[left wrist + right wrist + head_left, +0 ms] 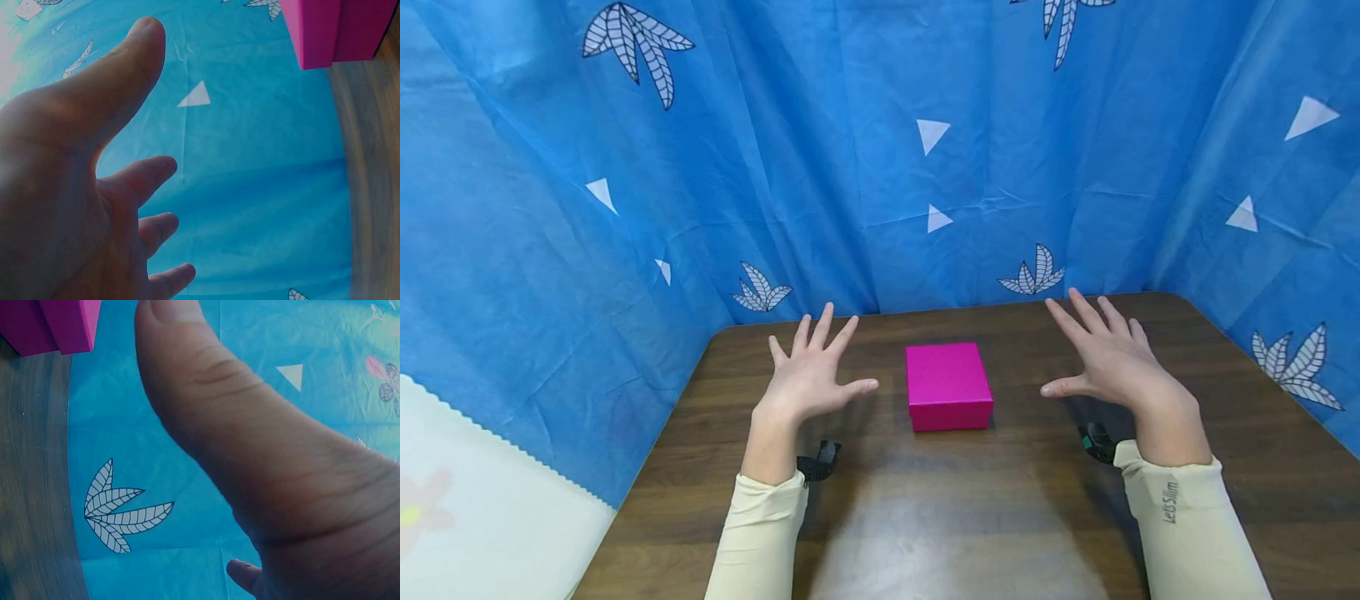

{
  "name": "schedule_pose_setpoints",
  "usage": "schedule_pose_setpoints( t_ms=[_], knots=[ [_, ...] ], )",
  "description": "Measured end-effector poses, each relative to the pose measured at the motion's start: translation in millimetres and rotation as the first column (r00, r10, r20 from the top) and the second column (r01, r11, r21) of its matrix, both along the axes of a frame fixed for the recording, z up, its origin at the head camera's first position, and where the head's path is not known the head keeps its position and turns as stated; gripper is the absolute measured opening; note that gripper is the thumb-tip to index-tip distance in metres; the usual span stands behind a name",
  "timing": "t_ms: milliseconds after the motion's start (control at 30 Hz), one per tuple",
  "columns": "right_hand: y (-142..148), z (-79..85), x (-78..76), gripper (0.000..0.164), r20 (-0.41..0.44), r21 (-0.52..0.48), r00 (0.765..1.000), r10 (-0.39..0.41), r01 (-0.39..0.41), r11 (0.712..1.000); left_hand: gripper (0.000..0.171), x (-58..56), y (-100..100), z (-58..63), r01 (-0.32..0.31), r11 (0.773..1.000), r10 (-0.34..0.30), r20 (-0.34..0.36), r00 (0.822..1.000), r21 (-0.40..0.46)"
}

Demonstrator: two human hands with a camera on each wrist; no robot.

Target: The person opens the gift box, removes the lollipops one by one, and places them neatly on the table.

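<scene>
A bright pink lidded box (949, 375) sits on the dark wooden table between the two hands. To its left, my left hand (805, 379) is raised with fingers spread and the thumb pointing at the box, apart from it. My right hand (1112, 358) is spread the same way on the other side, farther from the box, its thumb also turned inward. Both hands hold nothing. At the top right of the left wrist view a corner of the box (344, 31) shows; the right wrist view catches its side (53, 325) at the top left.
The wooden table (940, 517) has rounded far corners. A blue curtain (865, 167) with white triangles and leaf prints hangs behind it and along both sides. White cloth with a scalloped edge (490, 500) lies at the lower left. Dark wrist straps show at both cuffs.
</scene>
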State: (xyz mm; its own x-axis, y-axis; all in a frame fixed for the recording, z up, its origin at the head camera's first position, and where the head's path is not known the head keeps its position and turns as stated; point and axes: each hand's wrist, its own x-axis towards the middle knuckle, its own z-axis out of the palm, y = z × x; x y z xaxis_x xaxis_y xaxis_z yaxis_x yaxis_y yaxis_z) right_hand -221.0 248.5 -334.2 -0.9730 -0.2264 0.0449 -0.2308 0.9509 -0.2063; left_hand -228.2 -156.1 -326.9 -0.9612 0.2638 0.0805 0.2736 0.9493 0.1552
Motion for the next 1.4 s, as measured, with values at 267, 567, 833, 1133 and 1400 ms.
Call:
schedule_pose_setpoints(
  t_ms=[267,567,833,1133,1400],
  knots=[
    [1.4,2.5,-1.4,0.133,-0.009,-0.004,1.0,0.004,-0.004,1.0,0.096,0.2,0.8,0.6,-0.001,1.0,0.001,0.0,1.0,0.007],
    [0.6,0.4,-3.8,0.129,-0.051,-0.05,0.997,0.054,-0.057,0.997,0.09,-1.5,7.4,-0.4,-0.045,0.998,0.047,-0.075,0.996,0.032],
    [-2.8,-15.5,-14.6,0.123,-0.048,-0.252,0.983,0.178,-0.184,0.95,0.101,-15.3,21.3,-16.1,0.154,0.946,-0.171,0.037,0.985,0.285],
    [-9.2,-44.4,-29.7,0.109,0.04,-0.526,0.937,0.348,-0.276,0.804,0.119,-28.1,30.1,-45.7,0.242,0.859,-0.358,0.192,0.914,0.452],
    [-16.6,-69.4,-39.9,0.1,0.089,-0.637,0.925,0.37,-0.233,0.735,0.124,-34.8,35.8,-64.0,0.217,0.837,-0.374,0.234,0.898,0.503]
  ],
)
